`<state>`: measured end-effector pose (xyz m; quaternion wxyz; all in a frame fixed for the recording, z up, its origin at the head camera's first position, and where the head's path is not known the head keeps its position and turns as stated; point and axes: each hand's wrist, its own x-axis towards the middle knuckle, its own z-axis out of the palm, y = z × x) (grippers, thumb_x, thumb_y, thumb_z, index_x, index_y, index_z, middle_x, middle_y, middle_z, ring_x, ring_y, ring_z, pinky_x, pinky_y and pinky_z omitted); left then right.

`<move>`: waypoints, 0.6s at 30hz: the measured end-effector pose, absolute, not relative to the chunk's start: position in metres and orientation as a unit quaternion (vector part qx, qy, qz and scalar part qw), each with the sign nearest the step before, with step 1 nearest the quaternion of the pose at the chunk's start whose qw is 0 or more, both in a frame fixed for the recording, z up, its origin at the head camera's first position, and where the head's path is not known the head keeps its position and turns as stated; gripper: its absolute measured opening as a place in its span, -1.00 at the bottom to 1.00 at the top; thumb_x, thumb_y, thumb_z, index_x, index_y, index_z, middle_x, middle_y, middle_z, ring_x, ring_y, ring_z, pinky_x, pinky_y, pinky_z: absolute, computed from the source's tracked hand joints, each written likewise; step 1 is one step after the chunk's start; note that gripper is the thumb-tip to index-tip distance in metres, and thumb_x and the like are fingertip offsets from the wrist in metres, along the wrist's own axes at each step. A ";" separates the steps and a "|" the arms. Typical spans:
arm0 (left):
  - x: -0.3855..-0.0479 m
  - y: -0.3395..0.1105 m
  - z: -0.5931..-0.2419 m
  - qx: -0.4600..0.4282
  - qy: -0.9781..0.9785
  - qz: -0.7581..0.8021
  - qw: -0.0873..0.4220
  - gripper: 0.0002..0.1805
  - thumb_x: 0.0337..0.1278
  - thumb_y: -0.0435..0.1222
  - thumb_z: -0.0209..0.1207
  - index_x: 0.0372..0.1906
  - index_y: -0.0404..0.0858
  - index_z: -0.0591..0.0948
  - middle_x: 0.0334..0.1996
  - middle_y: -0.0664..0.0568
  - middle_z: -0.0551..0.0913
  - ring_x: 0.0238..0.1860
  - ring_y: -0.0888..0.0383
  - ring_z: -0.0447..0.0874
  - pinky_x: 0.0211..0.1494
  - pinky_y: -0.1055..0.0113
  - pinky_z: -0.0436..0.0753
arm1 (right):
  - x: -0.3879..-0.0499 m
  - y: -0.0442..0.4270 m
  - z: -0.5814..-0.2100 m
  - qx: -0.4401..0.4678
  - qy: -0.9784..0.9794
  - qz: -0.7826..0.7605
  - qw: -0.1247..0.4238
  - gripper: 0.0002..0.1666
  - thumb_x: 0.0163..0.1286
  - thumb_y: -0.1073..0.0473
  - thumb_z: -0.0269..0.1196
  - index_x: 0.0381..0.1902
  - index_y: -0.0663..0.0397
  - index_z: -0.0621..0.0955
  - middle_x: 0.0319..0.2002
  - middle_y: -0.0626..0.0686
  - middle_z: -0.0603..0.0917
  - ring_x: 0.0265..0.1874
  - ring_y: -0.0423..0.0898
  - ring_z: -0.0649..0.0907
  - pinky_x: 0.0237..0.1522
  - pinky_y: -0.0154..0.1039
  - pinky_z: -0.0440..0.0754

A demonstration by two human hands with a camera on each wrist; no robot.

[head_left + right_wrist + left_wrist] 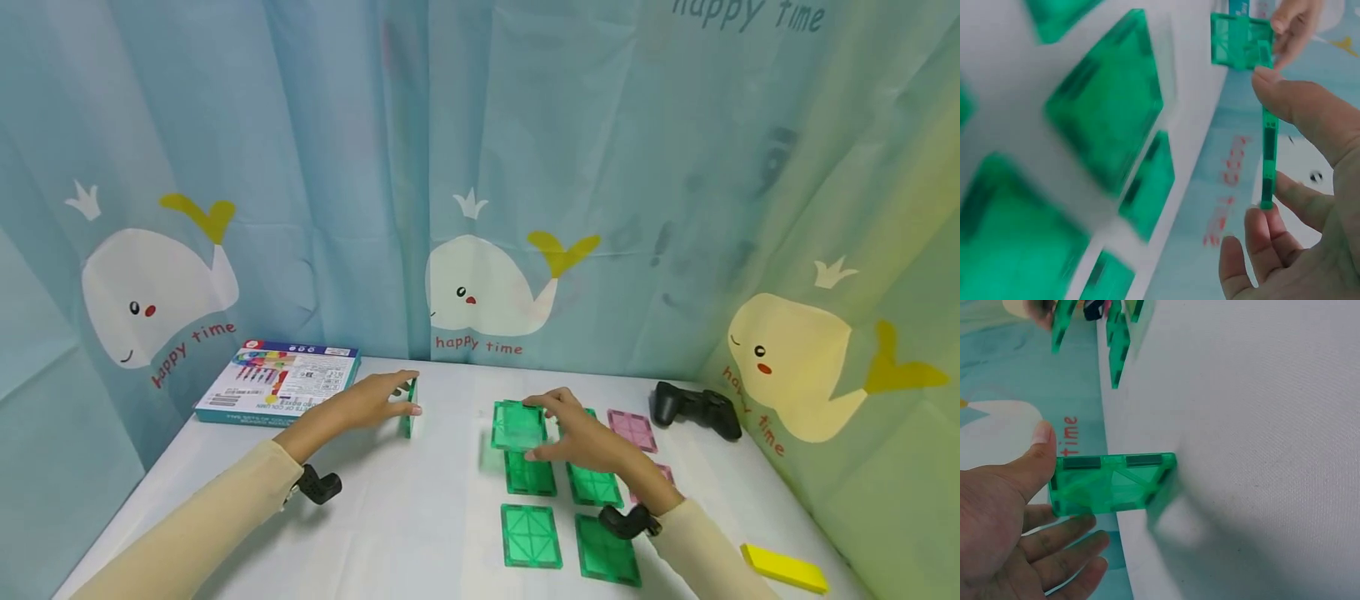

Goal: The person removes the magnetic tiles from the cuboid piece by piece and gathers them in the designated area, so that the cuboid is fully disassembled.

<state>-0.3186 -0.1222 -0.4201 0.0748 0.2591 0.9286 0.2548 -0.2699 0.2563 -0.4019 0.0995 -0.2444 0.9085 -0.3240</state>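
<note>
My left hand pinches a green square magnetic tile between thumb and fingers. This tile stands on edge, its lower side at or very near the white table. Across from it, my right hand grips another green tile by its edges, raised above the table; the right wrist view shows that tile edge-on. Below and around the right hand lie several flat green tiles, among them a near one and a darker one. The right hand and its held tile partly cover some of them.
Pink tiles lie right of the green ones, one half hidden by the right arm. A black game controller sits at the back right, a yellow block at the front right. A flat printed box is at the back left, before the curtain.
</note>
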 end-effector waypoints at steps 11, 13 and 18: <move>-0.319 -0.126 -0.420 0.265 0.928 0.252 0.074 -0.19 0.56 0.01 0.19 0.61 -0.39 0.27 0.49 -0.36 0.42 0.51 -0.31 0.39 0.54 -0.20 0.39 | -0.193 0.352 -0.404 -0.170 0.920 -0.332 0.119 -0.06 0.25 0.02 0.59 0.50 0.05 0.43 0.33 0.27 0.34 0.25 0.28 0.46 0.10 0.30 0.61; -0.318 -0.128 -0.420 0.265 0.928 0.251 0.071 -0.19 0.55 0.01 0.19 0.61 -0.39 0.27 0.50 -0.36 0.41 0.51 -0.31 0.38 0.54 -0.21 0.38 | -0.181 0.371 -0.406 -0.153 0.921 -0.334 0.130 -0.04 0.24 0.03 0.59 0.51 0.09 0.42 0.32 0.28 0.33 0.22 0.27 0.46 0.08 0.29 0.61; -0.318 -0.129 -0.420 0.269 0.928 0.247 0.067 -0.20 0.56 0.00 0.19 0.61 -0.38 0.26 0.50 -0.37 0.41 0.51 -0.32 0.38 0.54 -0.21 0.39 | -0.160 0.414 -0.416 -0.131 0.917 -0.338 0.165 -0.05 0.31 0.09 0.55 0.51 0.28 0.36 0.29 0.34 0.32 0.12 0.25 0.45 -0.04 0.18 0.63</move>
